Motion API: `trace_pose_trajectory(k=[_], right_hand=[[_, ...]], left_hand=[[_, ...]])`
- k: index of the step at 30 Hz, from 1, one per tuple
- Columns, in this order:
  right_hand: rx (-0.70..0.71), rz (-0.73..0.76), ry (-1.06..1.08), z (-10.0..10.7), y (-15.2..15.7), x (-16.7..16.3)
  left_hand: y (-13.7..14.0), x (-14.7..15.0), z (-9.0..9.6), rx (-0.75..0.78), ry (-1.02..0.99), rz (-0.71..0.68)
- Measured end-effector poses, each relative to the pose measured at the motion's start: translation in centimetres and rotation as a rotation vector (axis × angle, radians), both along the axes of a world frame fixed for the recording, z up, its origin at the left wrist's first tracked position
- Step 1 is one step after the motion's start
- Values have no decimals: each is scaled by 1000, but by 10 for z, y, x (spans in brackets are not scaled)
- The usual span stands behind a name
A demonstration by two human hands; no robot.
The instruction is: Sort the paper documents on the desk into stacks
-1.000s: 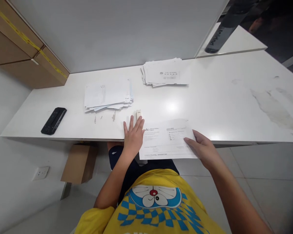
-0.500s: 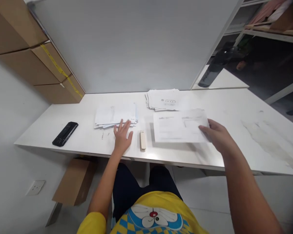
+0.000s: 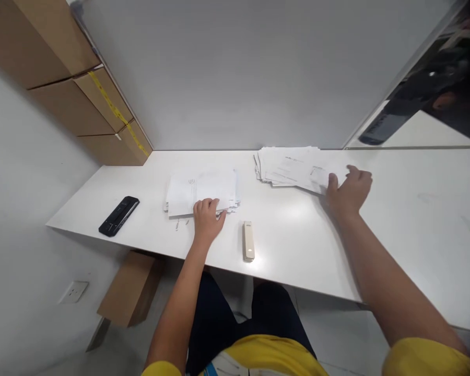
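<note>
My left hand (image 3: 208, 222) is at the front edge of the left paper stack (image 3: 184, 185). Its fingers bend over the top sheet and the thumb lies by the edge, apparently gripping that sheet, which sits slightly askew. My right hand (image 3: 348, 193) hovers at the right end of the other paper stack (image 3: 282, 163), thumb and fingers apart. A printed sheet (image 3: 307, 172) lies slanted on top of that stack, close to the right thumb. Between the hands, near the desk's front, lies a cream stapler (image 3: 248, 241).
A black phone-like device (image 3: 119, 216) lies on the left of the white desk (image 3: 290, 240). Cardboard boxes (image 3: 97, 112) are stacked at the back left against a grey panel (image 3: 238, 73). A dark bottle (image 3: 379, 125) stands beyond the panel's right edge. Another box (image 3: 127, 287) is below the desk.
My right hand has carried the printed sheet back onto the right stack and let go. My left hand has closed at the left stack's edge, and its top sheet has turned slightly. The view shifted left.
</note>
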State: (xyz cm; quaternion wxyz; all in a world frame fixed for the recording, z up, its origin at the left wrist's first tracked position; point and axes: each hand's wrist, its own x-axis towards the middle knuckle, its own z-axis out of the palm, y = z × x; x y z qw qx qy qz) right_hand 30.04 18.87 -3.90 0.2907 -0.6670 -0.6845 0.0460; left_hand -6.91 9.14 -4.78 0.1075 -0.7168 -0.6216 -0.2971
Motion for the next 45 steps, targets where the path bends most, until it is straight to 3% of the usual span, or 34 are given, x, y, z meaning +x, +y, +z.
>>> trace_pose_trajectory(k=[2, 6, 12, 20, 27, 32, 36, 40, 45], right_hand=[[-49, 17, -40, -2, -1, -6], [-167, 215, -161, -14, 6, -15], [21, 14, -284, -36, 17, -10], [113, 9, -318, -38, 24, -10], [251, 52, -125, -26, 12, -21], [285, 214, 89, -11, -14, -70], [135, 545, 172, -11, -15, -139], [-18, 766, 182, -22, -2, -185], [84, 822, 107, -26, -3, -189]], left_hand=[[1, 0, 2, 3, -8, -29], [1, -4, -1, 29, -68, -58], [0, -8, -11, 20, -95, -15], [17, -9, -22, -56, -187, 17], [16, -13, -1, -102, -498, 69], [19, -18, 4, 38, -874, 172], [22, -22, -4, 88, -1032, 219], [24, -23, -12, 74, -1018, 246], [24, -17, -9, 27, -768, 237]])
